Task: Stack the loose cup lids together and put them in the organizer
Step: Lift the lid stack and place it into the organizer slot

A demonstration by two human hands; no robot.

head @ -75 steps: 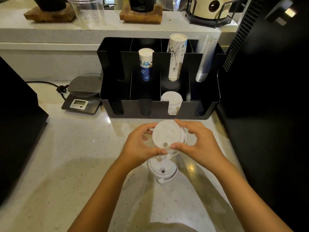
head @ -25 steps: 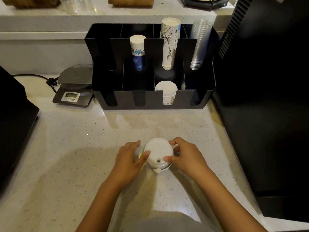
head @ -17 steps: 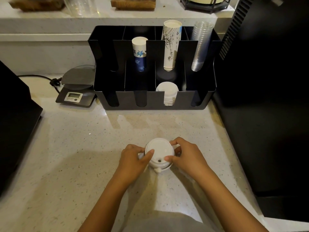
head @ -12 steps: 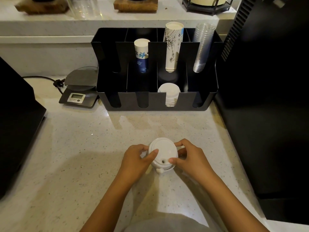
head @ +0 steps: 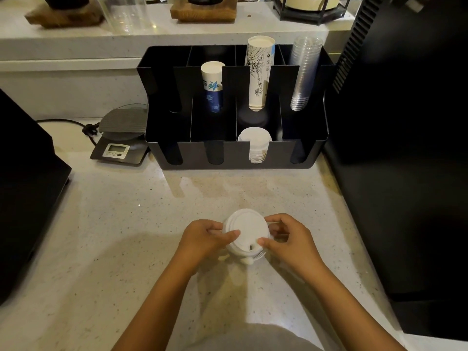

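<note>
A stack of white cup lids (head: 245,233) stands on the pale stone counter, its top lid showing a small sip hole. My left hand (head: 202,239) grips the stack's left side, thumb on the top lid. My right hand (head: 288,239) grips its right side, thumb by the sip hole. Behind stands the black organizer (head: 177,117). Its front row holds another stack of white lids (head: 254,144) in the third slot from the left. The back row holds a short blue-printed paper cup stack (head: 212,84), a tall paper cup stack (head: 259,72) and clear plastic cups (head: 304,72).
A small digital scale (head: 119,140) with a cable sits left of the organizer. A large black machine (head: 405,122) fills the right side. Another black appliance (head: 22,186) stands at the left. A raised shelf (head: 152,34) behind carries wooden bases and a clear container.
Three seconds ago both hands held one lid above another lid on the counter; it has since come down onto that one. In the last second both hands stay on the stack, which tilts slightly.
</note>
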